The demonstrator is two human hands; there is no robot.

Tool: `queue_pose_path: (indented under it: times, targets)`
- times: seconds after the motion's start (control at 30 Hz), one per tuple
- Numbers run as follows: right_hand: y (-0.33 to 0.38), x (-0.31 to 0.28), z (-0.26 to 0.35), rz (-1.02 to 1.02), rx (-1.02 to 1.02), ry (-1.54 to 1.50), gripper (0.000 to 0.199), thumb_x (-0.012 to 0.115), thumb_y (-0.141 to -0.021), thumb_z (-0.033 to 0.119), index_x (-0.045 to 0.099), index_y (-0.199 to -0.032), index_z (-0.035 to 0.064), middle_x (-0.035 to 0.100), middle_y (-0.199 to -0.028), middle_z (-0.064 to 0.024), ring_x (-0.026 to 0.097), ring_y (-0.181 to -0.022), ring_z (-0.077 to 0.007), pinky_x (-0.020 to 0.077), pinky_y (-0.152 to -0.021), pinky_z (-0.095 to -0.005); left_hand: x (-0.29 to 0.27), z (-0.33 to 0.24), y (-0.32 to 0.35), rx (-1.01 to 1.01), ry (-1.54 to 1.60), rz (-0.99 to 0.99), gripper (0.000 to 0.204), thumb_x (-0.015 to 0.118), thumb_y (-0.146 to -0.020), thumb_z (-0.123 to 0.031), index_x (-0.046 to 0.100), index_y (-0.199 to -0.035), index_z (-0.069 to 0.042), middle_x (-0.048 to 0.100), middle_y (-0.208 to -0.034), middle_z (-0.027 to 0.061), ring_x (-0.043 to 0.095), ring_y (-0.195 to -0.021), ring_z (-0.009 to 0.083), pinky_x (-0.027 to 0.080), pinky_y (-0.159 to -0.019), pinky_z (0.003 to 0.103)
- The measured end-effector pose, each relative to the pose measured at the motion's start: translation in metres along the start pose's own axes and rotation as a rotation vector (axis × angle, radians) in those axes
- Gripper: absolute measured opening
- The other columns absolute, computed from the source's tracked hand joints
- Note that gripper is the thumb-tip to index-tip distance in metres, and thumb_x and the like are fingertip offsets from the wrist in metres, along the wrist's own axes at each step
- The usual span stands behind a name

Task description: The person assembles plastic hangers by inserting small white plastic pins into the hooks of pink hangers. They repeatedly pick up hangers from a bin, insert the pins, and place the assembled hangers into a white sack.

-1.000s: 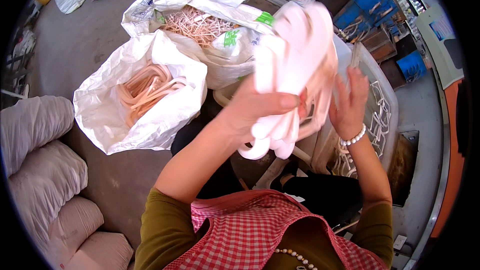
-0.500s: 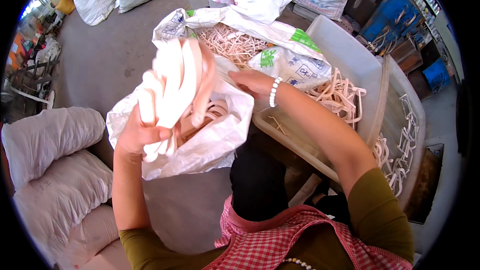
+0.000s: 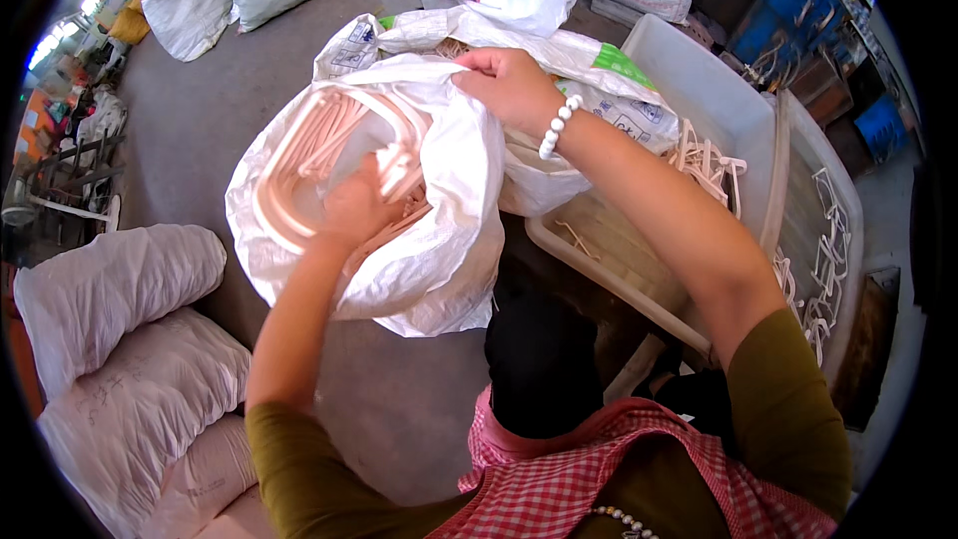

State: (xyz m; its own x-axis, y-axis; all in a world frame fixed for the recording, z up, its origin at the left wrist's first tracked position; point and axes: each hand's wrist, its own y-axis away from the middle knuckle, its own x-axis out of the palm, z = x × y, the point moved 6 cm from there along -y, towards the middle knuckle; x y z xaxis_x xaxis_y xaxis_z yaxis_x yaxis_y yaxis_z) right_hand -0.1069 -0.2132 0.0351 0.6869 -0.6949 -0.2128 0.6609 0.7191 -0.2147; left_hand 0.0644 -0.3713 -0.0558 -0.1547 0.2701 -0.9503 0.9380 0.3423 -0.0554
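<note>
A bundle of pale pink plastic hangers (image 3: 284,175) lies inside an open white woven sack (image 3: 454,230) in front of me. My left hand (image 3: 359,202) reaches down into the sack, its fingers closed around the hook ends of the hangers; part of the grip is blurred. With fingers pinched together, my right hand (image 3: 514,90) holds the sack's far right rim, keeping the mouth wide. The lower part of the sack's contents is hidden by its folded wall.
Behind stands another sack with green print (image 3: 624,65). At right, a pale plastic tub (image 3: 639,294) holds more pink hangers (image 3: 704,170), beside a second tub with white hangers (image 3: 828,240). Full sacks (image 3: 120,289) are stacked at left; more stand at the back.
My left hand has lowered the raised bundle of hangers into the sack. My right hand has moved up slightly with the sack's rim, and the sack's mouth is fuller and rounder.
</note>
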Motion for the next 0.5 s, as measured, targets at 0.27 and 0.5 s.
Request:
queue_pose_path:
  times: [0.27, 0.5]
  targets:
    - [0.055, -0.016, 0.010, 0.425, 0.055, 0.353, 0.022, 0.061, -0.087, 0.016, 0.065, -0.101, -0.0003, 0.064, -0.083, -0.0018, 0.055, -0.073, -0.0065, 0.0452, -0.067, -0.0226, 0.138, 0.036, -0.001, -0.107, -0.193, 0.215, 0.056, 0.068, -0.075, -0.027, 0.042, -0.118, -0.003, 0.065, -0.094, 0.0177, 0.065, -0.084, 0.0340, 0.052, -0.071, 0.042]
    - [0.008, 0.017, 0.039, 0.335, -0.287, 0.818, 0.061, 0.062, -0.078, 0.057, 0.060, -0.106, 0.0029, 0.059, -0.102, -0.0168, 0.058, -0.098, -0.0302, 0.0449, -0.086, -0.0392, 0.130, 0.028, 0.008, -0.054, -0.170, 0.193, 0.050, 0.061, -0.082, -0.032, 0.038, -0.116, -0.003, 0.064, -0.092, 0.0220, 0.065, -0.078, 0.0363, 0.051, -0.068, 0.046]
